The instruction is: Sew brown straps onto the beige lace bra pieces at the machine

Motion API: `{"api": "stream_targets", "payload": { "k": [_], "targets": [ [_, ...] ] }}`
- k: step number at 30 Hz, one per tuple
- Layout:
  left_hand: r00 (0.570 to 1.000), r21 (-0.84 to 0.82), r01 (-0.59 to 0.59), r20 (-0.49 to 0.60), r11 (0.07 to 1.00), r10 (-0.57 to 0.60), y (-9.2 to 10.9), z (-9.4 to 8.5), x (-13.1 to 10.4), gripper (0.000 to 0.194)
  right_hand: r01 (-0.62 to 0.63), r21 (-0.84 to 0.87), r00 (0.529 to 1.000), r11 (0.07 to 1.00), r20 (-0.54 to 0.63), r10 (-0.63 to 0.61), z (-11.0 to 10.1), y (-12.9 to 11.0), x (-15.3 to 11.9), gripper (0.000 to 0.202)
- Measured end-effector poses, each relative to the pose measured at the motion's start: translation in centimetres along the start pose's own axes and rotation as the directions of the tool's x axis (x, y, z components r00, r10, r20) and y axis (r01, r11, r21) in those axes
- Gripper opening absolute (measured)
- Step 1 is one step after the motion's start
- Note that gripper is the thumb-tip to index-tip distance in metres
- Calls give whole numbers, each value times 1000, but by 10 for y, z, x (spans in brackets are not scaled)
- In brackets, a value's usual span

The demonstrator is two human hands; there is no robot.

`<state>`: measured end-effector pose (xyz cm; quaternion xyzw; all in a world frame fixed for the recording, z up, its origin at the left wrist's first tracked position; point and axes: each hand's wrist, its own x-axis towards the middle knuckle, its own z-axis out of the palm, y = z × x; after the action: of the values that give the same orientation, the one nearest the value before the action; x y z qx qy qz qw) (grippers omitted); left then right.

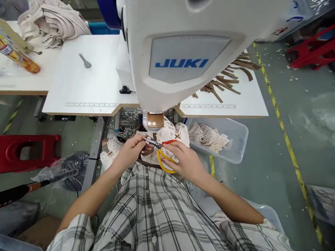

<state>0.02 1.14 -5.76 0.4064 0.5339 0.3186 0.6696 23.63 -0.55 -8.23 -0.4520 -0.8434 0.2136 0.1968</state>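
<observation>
In my right hand [187,161] is a pair of scissors [157,144] with one red and one yellow handle, its blades pointing left. My left hand [131,149] is closed in a pinch right at the blade tips. What its fingers hold is too small to make out. White lace fabric [169,131] with a small brown bow lies below and beyond both hands, under the sewing machine head [159,96]. More lace fabric [112,148] hangs beside my left wrist.
A white worktable [89,83] spans both sides of the machine. Brown strips [222,82] lie on its right part, a small grey spoon-shaped piece [85,61] on its left. Right of my hands, a clear plastic bin [237,139] holds beige fabric pieces. A red stool [28,153] stands left.
</observation>
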Motion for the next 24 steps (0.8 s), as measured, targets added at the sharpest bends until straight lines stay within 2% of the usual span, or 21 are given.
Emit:
{"api": "stream_targets", "payload": {
  "k": [3,6,10,14,19,24],
  "targets": [
    [1000,-27,-13,-18,1000,12,1,1,-1,17,-25,95,999,995,27,23,2,1,-2,35],
    [998,-24,-31,-49,999,29,1,-2,-2,21,-99,203,994,974,-19,105,4,2,-10,34],
    [995,0,-63,-81,998,63,-1,-6,-1,32,-153,291,985,944,-36,170,9,0,-17,48],
    [996,13,-52,-78,999,53,-1,-7,0,32,-133,309,991,942,11,136,15,-5,-10,55],
    [997,47,-41,-71,998,44,4,-8,1,32,-74,330,996,941,-27,87,22,-4,2,46],
    [994,52,-34,-104,998,39,5,-8,0,33,-91,327,996,941,15,91,19,-1,0,41]
  ]
}}
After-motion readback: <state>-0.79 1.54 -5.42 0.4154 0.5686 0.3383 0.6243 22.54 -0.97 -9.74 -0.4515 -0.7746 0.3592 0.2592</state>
